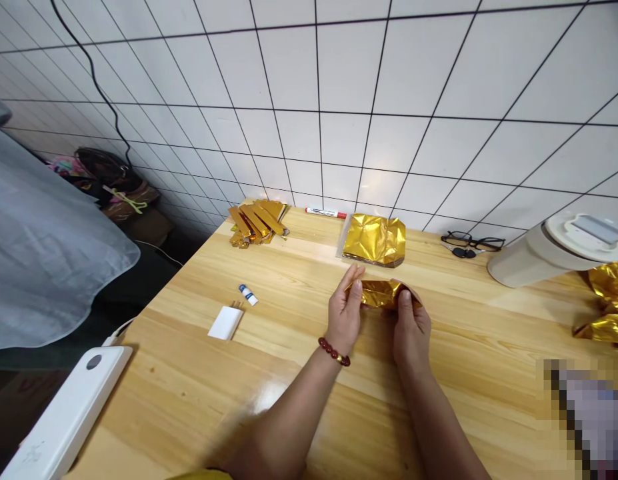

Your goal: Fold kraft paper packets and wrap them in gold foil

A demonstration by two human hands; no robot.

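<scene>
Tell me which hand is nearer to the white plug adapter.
Left. The left hand is right of the white plug adapter; the right hand is farther right, at the other end of the gold foil.

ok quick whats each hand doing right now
Left hand: closed on the left end of a gold foil piece.
Right hand: closed on its right end.

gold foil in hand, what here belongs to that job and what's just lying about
Likely part of the job:
- gold foil held by left hand and right hand
- stacked gold sheets
- gold strips
- gold pieces, right edge

Seemingly just lying about:
- white charger
- small tube
- marker pen
- eyeglasses
- lidded tumbler
- white device
</scene>
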